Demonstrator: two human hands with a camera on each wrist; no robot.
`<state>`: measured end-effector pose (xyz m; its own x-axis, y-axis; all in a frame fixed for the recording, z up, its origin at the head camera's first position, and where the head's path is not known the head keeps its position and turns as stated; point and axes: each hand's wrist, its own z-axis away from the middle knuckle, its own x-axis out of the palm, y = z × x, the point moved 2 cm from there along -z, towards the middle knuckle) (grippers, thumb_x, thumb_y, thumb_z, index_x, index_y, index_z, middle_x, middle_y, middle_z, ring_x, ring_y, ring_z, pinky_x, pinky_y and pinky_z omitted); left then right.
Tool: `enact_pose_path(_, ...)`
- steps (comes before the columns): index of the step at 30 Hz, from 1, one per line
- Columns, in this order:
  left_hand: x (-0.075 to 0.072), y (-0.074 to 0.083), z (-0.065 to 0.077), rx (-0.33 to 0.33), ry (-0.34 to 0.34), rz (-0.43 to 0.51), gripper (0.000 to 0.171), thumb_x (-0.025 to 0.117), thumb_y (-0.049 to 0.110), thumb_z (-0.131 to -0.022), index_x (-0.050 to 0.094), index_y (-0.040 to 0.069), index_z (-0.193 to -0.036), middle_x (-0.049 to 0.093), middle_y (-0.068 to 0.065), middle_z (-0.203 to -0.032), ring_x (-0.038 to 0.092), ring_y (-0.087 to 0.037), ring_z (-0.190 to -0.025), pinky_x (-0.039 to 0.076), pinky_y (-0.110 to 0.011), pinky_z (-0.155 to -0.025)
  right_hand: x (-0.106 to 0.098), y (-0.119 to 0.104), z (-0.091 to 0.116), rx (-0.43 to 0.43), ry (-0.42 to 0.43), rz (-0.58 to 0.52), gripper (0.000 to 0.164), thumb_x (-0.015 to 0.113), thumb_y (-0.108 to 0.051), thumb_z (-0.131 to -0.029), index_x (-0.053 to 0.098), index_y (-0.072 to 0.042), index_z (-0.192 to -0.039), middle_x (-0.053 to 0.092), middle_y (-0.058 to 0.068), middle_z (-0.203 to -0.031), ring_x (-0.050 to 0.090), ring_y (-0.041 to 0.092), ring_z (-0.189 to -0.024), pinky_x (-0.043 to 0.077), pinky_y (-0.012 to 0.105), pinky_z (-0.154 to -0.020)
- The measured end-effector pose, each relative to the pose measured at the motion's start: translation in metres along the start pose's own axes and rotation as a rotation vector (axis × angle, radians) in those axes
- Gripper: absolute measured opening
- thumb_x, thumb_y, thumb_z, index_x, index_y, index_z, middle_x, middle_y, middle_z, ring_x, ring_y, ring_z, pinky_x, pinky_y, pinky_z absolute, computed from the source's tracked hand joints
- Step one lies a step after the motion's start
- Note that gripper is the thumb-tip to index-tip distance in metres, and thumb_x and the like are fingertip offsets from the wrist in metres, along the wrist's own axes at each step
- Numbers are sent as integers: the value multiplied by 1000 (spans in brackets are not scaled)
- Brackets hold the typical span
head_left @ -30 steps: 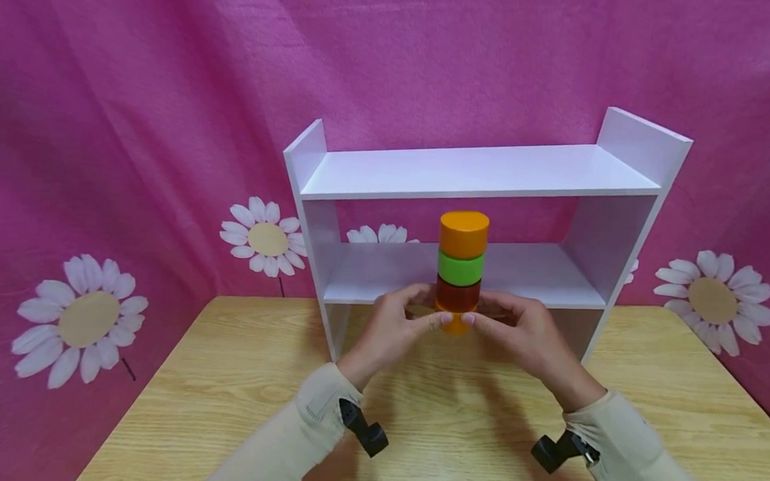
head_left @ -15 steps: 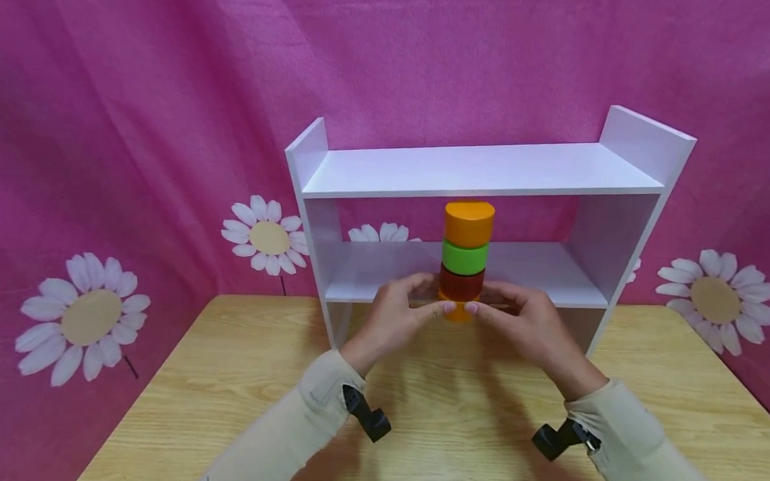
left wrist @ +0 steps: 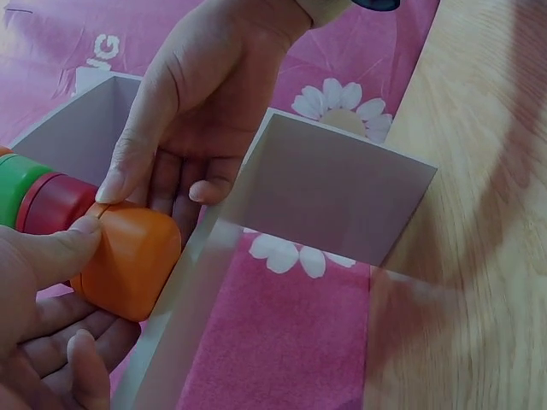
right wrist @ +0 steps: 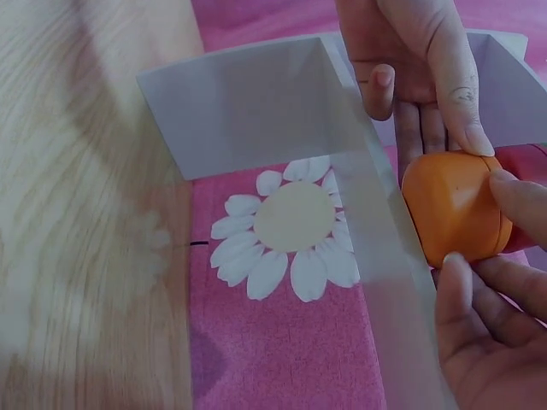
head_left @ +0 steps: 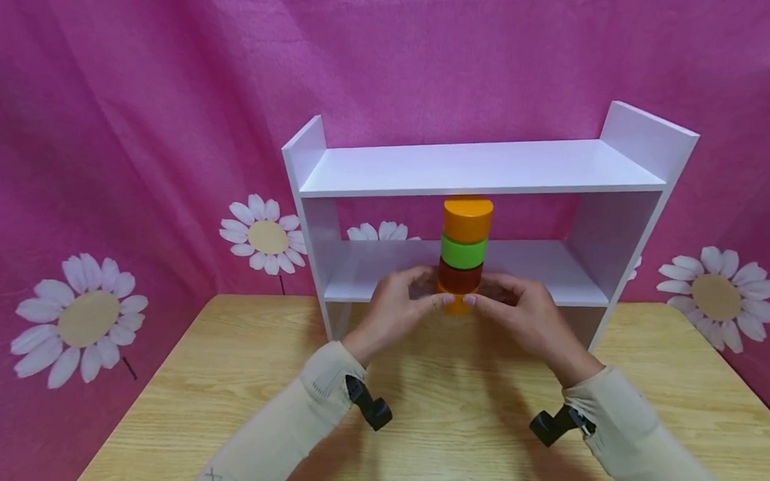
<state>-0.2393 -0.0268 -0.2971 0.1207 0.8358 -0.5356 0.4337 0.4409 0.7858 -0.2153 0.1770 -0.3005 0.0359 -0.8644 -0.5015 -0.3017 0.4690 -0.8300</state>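
Note:
A stack of coloured round pieces [head_left: 464, 252] stands upright between my two hands: orange on top, then green, dark red, and a rounded orange piece [left wrist: 135, 256] at the bottom. My left hand [head_left: 398, 308] grips the lower part from the left, and my right hand [head_left: 522, 316] grips it from the right. Both thumbs press the front of the bottom orange piece [right wrist: 453, 205], with the fingers reaching behind. The stack is at the front edge of the middle board [head_left: 384, 272] of a white shelf; whether it touches the board I cannot tell.
The white shelf's upper board [head_left: 489, 165] is just above the stack's top in the head view. Side panels [head_left: 614, 234] bound the compartment. The shelf stands on a wooden table [head_left: 246, 377] before a pink flowered cloth [head_left: 173, 120].
Both hands have raised the stack a little and moved it toward the shelf. Its top now shows just under the upper board's front edge. The grip looks the same.

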Motion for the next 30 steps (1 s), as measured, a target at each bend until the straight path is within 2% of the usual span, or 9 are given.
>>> enact_pose_path(7,0,1,-4,27,-8,-13,40,75,32,-85,67,13,-119,69,3,-111,64,-11,-100,52,-27,-88,-3,-1,-3,28,-46,-79,57,72,-41,-85,60,-7,-129,64,12,-122,65,29,-99,59,33,-73)
enact_pose_path(11,-2,0,-6,57,-4,-24,38,75,31,-85,67,12,-117,69,3,-109,64,-11,-98,53,-25,-86,-6,-3,-7,43,-72,-30,59,71,-46,-85,61,-8,-129,65,12,-121,66,28,-98,59,34,-72)
enact_pose_path(18,-3,-1,-9,90,-14,-46,37,75,29,-85,67,11,-116,70,1,-108,65,-10,-96,53,-23,-85,-11,-8,-15,-23,-77,122,53,70,-48,-85,67,-9,-121,68,8,-116,65,22,-102,54,40,-87)
enact_pose_path(25,-4,0,-15,86,-31,-52,38,75,29,-85,67,10,-117,70,1,-109,65,-11,-96,53,-22,-83,-16,-8,-19,22,-96,134,54,71,-53,-82,69,-13,-118,69,6,-115,64,24,-103,53,44,-90)
enact_pose_path(30,-6,1,-16,80,-41,-65,35,75,28,-85,68,10,-114,70,2,-104,65,-11,-91,53,-21,-79,-16,-8,-23,22,-91,142,52,72,-52,-81,70,-13,-116,70,5,-109,65,22,-96,55,38,-83)
